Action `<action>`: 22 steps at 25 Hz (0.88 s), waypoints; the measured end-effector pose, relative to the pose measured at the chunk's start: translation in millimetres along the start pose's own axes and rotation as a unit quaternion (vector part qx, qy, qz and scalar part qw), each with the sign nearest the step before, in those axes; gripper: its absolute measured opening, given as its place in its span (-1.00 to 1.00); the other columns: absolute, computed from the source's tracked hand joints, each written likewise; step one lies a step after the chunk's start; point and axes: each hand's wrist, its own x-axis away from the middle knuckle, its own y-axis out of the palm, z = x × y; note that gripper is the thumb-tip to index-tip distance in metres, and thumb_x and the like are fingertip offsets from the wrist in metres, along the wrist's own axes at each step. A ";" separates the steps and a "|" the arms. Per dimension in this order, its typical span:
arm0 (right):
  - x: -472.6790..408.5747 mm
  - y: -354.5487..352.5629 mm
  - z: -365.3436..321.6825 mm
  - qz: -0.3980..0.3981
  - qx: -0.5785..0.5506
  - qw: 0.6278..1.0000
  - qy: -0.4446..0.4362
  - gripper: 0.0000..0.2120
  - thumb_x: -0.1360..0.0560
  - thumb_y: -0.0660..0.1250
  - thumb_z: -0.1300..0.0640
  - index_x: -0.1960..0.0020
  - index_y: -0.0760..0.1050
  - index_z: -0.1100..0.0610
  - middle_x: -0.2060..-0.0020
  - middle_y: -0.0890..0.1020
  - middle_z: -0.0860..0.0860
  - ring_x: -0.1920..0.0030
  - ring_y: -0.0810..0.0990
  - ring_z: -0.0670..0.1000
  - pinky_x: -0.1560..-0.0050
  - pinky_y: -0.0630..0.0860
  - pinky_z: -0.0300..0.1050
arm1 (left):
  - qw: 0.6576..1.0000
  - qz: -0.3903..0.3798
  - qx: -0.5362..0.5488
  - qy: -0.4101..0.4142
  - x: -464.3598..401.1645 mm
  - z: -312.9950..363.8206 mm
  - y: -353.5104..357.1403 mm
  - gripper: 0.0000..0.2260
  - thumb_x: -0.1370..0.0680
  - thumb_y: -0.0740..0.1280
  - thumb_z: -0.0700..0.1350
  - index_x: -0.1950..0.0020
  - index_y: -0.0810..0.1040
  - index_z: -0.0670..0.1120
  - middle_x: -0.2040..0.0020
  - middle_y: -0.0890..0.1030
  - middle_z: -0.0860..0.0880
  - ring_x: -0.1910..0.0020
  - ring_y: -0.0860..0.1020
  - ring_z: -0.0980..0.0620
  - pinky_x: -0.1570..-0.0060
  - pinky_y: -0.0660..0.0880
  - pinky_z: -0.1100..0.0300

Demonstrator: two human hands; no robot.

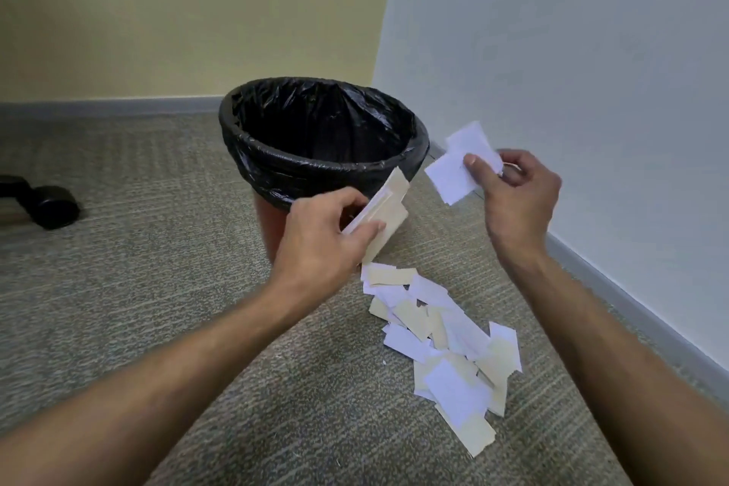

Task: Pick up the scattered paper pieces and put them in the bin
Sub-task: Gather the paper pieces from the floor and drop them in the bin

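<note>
Underfoot, grey carpet, corner walls

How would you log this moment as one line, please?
left hand: holds cream pieces | right hand: holds white pieces | bin: nearby | pile: on carpet

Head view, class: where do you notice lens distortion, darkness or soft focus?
Head view: the wide lens bends the skirting and stretches the forearms; the bin interior is too dark to read; even lighting, faint shadows; the papers in the left hand and right hand look slightly soft.
</note>
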 end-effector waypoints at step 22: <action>47.9 -17.0 67.3 -0.154 0.189 0.968 -0.058 -0.91 -0.50 0.39 0.01 0.04 0.61 0.00 0.16 0.66 -0.18 0.08 0.59 -0.27 0.10 0.45 -0.24 | 0.990 0.098 -0.058 0.088 10.0 -7.0 29.1 -0.90 -0.52 0.32 -0.06 0.06 0.56 -0.07 0.10 0.49 0.07 0.07 0.44 0.06 0.11 0.40 0.18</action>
